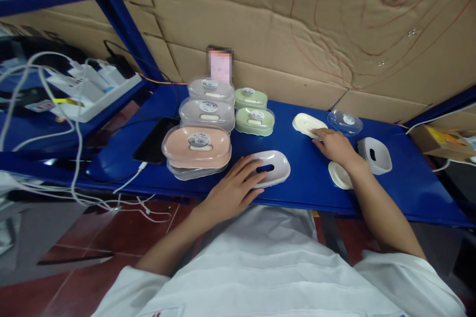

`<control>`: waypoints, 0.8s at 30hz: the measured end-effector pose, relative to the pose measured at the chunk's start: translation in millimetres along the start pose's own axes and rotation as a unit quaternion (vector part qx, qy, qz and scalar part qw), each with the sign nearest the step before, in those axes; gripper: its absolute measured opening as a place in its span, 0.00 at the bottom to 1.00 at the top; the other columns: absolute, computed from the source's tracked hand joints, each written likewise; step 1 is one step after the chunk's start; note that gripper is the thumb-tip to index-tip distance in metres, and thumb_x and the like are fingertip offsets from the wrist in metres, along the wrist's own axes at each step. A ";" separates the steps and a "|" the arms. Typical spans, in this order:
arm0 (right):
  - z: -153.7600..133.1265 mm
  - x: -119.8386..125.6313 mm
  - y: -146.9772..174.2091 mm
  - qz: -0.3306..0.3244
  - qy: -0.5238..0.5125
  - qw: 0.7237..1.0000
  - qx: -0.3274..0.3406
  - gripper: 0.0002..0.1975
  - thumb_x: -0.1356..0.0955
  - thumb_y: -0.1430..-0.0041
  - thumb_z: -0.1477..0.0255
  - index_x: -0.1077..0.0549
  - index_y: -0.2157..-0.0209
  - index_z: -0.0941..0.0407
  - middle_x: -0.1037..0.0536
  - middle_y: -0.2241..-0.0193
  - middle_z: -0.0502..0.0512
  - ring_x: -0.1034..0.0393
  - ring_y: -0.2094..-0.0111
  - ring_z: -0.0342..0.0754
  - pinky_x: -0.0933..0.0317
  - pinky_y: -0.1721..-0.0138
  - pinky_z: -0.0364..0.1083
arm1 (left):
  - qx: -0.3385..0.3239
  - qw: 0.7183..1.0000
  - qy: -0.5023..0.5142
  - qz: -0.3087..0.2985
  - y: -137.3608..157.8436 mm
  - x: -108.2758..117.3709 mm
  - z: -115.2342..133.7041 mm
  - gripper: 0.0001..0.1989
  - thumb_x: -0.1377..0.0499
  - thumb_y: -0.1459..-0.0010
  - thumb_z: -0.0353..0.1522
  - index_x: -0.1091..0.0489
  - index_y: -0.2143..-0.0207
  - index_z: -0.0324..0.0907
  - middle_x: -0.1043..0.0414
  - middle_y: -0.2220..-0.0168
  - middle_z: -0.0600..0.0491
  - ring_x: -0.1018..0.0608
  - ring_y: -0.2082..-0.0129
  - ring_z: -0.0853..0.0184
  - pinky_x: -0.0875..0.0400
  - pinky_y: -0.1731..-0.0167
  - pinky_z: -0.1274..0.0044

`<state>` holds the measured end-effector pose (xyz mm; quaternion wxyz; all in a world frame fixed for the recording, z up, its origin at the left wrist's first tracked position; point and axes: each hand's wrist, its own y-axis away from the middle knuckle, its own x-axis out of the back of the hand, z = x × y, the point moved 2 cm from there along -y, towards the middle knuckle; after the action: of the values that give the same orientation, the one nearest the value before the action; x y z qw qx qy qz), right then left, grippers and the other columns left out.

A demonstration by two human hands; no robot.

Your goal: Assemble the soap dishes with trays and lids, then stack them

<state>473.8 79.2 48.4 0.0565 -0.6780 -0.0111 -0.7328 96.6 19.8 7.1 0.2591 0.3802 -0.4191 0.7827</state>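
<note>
My left hand (pixel 232 188) is on the left end of a pale grey oval soap dish (pixel 283 168) with a slot in its floor. Its fingers reach over the rim and its thumb is at the near side. Further right, my right hand (pixel 336 148) has its fingertips on the near end of a cream oval tray (pixel 305 123), lying flat on the blue table (pixel 301 173). Under my right wrist lies another cream oval piece (pixel 340 176). Beside it stands a second pale grey soap dish (pixel 381 156). A clear lid (pixel 345 123) lies behind my right hand.
Lidded soap dishes in peach (pixel 213 156), grey (pixel 189 111) and green (pixel 256 129) stand on the left half. A phone (pixel 220 65) leans at the back; a black device (pixel 156 141) with a white cable lies left. Cardboard (pixel 260 20) walls the back.
</note>
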 end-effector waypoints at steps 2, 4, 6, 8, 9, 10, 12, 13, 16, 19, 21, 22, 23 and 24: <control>-7.0 -4.7 9.4 -0.002 -0.048 0.997 0.060 0.20 0.36 0.27 0.66 0.23 0.40 0.55 0.19 0.41 0.66 0.23 0.40 0.64 0.30 0.39 0.63 | -0.014 1.000 0.002 0.013 0.4 1.2 0.1 0.21 0.41 0.26 0.33 0.31 0.33 0.45 0.31 0.31 0.46 0.36 0.25 0.53 0.42 0.24 0.50; -24.1 -6.6 23.4 0.000 -0.096 0.987 0.128 0.18 0.35 0.26 0.65 0.22 0.41 0.52 0.19 0.40 0.62 0.24 0.39 0.61 0.30 0.38 0.62 | -0.028 0.999 0.005 0.035 0.8 2.8 0.0 0.21 0.41 0.26 0.32 0.33 0.33 0.45 0.29 0.32 0.46 0.33 0.27 0.54 0.43 0.24 0.49; -47.3 -6.9 38.8 0.007 -0.141 0.973 0.184 0.17 0.35 0.25 0.64 0.21 0.42 0.50 0.19 0.40 0.59 0.24 0.38 0.60 0.31 0.37 0.61 | -0.037 0.998 0.011 0.055 1.3 4.0 -0.1 0.22 0.41 0.26 0.31 0.34 0.32 0.45 0.28 0.34 0.45 0.31 0.28 0.54 0.42 0.24 0.49; -71.2 -5.8 53.5 0.027 -0.177 0.958 0.224 0.16 0.34 0.25 0.65 0.22 0.42 0.50 0.18 0.41 0.59 0.24 0.38 0.59 0.30 0.37 0.61 | -0.041 0.997 0.015 0.068 1.5 4.6 0.0 0.23 0.40 0.26 0.32 0.34 0.32 0.45 0.28 0.35 0.44 0.31 0.29 0.54 0.42 0.24 0.48; -81.9 -4.8 60.1 0.041 -0.191 0.951 0.240 0.15 0.34 0.24 0.65 0.22 0.42 0.51 0.18 0.42 0.59 0.24 0.39 0.58 0.30 0.37 0.61 | -0.040 0.996 0.018 0.071 1.4 4.7 0.1 0.23 0.40 0.26 0.32 0.35 0.31 0.45 0.28 0.36 0.43 0.30 0.29 0.54 0.42 0.24 0.48; -90.8 -3.6 66.2 0.058 -0.203 0.945 0.251 0.14 0.34 0.24 0.66 0.22 0.43 0.51 0.18 0.43 0.60 0.23 0.40 0.58 0.30 0.37 0.61 | -0.036 0.996 0.021 0.073 1.1 4.8 0.1 0.23 0.40 0.26 0.31 0.35 0.31 0.46 0.29 0.36 0.43 0.30 0.29 0.54 0.43 0.24 0.47; -102.6 -1.1 75.6 0.102 -0.225 0.934 0.256 0.11 0.34 0.24 0.69 0.22 0.46 0.51 0.16 0.47 0.59 0.21 0.43 0.56 0.27 0.40 0.59 | -0.027 0.996 0.028 0.076 0.2 4.8 0.3 0.24 0.40 0.26 0.31 0.35 0.30 0.46 0.29 0.36 0.44 0.29 0.31 0.54 0.43 0.24 0.47; -105.3 -0.2 78.8 0.127 -0.237 0.930 0.249 0.10 0.34 0.24 0.69 0.22 0.49 0.50 0.15 0.50 0.58 0.20 0.46 0.56 0.26 0.42 0.58 | -0.022 0.996 0.031 0.076 -0.4 4.8 0.4 0.25 0.41 0.26 0.31 0.36 0.30 0.47 0.29 0.36 0.44 0.28 0.31 0.54 0.43 0.24 0.48; -103.9 -2.2 82.0 0.172 -0.270 0.929 0.184 0.08 0.32 0.25 0.68 0.23 0.49 0.50 0.17 0.50 0.60 0.21 0.46 0.56 0.25 0.43 0.58 | -0.013 0.997 0.033 0.067 -1.7 4.4 0.3 0.25 0.41 0.26 0.32 0.36 0.30 0.49 0.29 0.36 0.45 0.28 0.31 0.55 0.43 0.24 0.48; -98.8 -11.0 79.3 0.144 -0.315 0.930 0.120 0.24 0.32 0.25 0.63 0.35 0.32 0.49 0.29 0.33 0.66 0.32 0.31 0.61 0.31 0.34 0.64 | -0.003 0.997 0.034 0.071 -1.4 3.2 -0.9 0.24 0.41 0.26 0.32 0.35 0.31 0.49 0.29 0.36 0.45 0.29 0.30 0.54 0.42 0.25 0.48; -98.8 -16.8 78.2 0.105 -0.357 0.920 0.120 0.35 0.33 0.25 0.62 0.48 0.24 0.46 0.43 0.25 0.66 0.43 0.25 0.61 0.35 0.30 0.65 | 0.003 0.996 0.032 0.081 -0.6 1.7 -2.1 0.24 0.40 0.26 0.32 0.34 0.31 0.49 0.29 0.37 0.44 0.31 0.30 0.53 0.41 0.25 0.48; -100.0 -18.7 78.4 0.087 -0.374 0.914 0.134 0.39 0.32 0.25 0.61 0.54 0.22 0.45 0.49 0.22 0.65 0.48 0.23 0.61 0.36 0.29 0.66 | 0.007 0.996 0.028 0.086 -0.3 0.7 -2.7 0.24 0.40 0.26 0.32 0.34 0.31 0.49 0.29 0.37 0.44 0.31 0.29 0.52 0.41 0.25 0.48; -101.8 -19.9 79.2 0.073 -0.381 0.909 0.152 0.42 0.32 0.26 0.60 0.58 0.21 0.43 0.55 0.20 0.63 0.53 0.21 0.62 0.38 0.28 0.66 | 0.010 0.996 0.023 0.090 -0.2 -0.4 -3.2 0.24 0.41 0.26 0.32 0.34 0.31 0.49 0.29 0.37 0.44 0.32 0.29 0.52 0.42 0.25 0.47; -103.9 -20.5 80.3 0.061 -0.377 0.908 0.170 0.45 0.30 0.27 0.59 0.60 0.21 0.42 0.61 0.20 0.62 0.58 0.20 0.62 0.40 0.27 0.67 | 0.012 0.995 0.017 0.094 -0.2 -1.4 -3.7 0.23 0.41 0.26 0.32 0.35 0.31 0.49 0.29 0.37 0.44 0.32 0.29 0.52 0.43 0.25 0.46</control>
<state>380.1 -8.9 14.7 0.2074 -0.8834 -0.1143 -0.4044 96.1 22.9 4.7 0.1867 0.3288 -0.4389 0.8151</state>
